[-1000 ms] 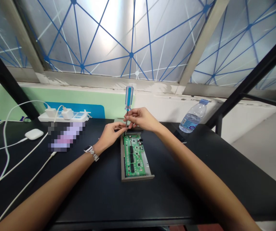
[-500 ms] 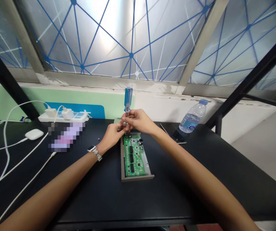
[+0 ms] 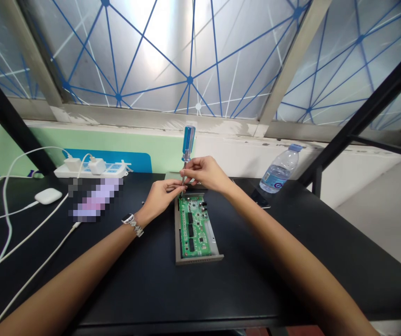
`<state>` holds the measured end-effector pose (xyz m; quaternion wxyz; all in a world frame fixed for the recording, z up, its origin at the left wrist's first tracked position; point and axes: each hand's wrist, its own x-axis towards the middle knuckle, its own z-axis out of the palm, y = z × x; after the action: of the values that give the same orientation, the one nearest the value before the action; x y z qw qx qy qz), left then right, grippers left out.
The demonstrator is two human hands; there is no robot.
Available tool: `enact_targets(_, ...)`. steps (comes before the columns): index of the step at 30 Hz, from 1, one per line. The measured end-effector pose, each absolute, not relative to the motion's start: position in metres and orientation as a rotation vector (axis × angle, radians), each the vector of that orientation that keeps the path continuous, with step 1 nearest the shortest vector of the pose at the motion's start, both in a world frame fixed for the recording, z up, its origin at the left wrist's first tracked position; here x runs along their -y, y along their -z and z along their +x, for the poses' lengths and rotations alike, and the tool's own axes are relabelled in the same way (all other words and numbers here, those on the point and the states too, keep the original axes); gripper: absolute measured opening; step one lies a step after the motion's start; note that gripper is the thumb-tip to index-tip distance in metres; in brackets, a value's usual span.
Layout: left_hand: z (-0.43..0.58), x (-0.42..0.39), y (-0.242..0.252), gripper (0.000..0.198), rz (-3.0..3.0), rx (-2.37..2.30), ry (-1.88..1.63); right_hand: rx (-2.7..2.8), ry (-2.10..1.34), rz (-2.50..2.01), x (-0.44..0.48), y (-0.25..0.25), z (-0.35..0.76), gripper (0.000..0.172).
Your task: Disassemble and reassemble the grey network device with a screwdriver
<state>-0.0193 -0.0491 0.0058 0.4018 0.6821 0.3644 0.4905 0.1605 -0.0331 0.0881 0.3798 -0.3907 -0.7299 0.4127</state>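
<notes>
A broad matte-black tabletop (image 3: 133,289) is carrying everything here, and on it a shallow grey-brown metal tray (image 3: 177,233) is lying lengthwise in front of the person. A clear plastic bottle with a blue cap (image 3: 280,169) is standing well to the tray's right. Filling most of the tray, a green rectangular circuit board with black chips (image 3: 203,226) is facing up.

At the tray's far left corner, the right hand (image 3: 205,175) is pinching the shaft of a slim screwdriver with a blue-and-clear plastic handle (image 3: 188,142). The left hand (image 3: 160,198), narrowed too, is pinching the shaft lower down. Since half a second ago the bunched fingers are easing apart a little and the handle is showing another face, while the tip is staying at that corner; I'm judging that the shaft is being turned on one spot. A tiny dark speck (image 3: 143,203) is lying left of the tray, too small to identify.
</notes>
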Motion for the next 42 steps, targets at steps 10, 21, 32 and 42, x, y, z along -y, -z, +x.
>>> enact_targets(10, -0.025, 0.046, -0.006, 0.028, 1.800, -0.959, -1.272, 1.913, -1.135, -0.998, 0.039, -0.094, 0.160, 0.009)
enact_targets(21, -0.019, 0.042, -0.003, 0.026, 1.856, -0.913, -1.254, 1.911, -1.239, -0.935, 0.040, -0.091, 0.154, 0.013)
enact_targets(32, -0.013, 0.039, 0.000, 0.036, 1.813, -0.915, -1.250, 1.954, -1.128, -0.924, 0.039, -0.081, 0.148, 0.015)
enact_targets(42, -0.014, 0.047, -0.005, 0.029, 1.695, -0.877, -1.220, 1.903, -1.041, -0.998, 0.032, -0.082, 0.159, 0.024)
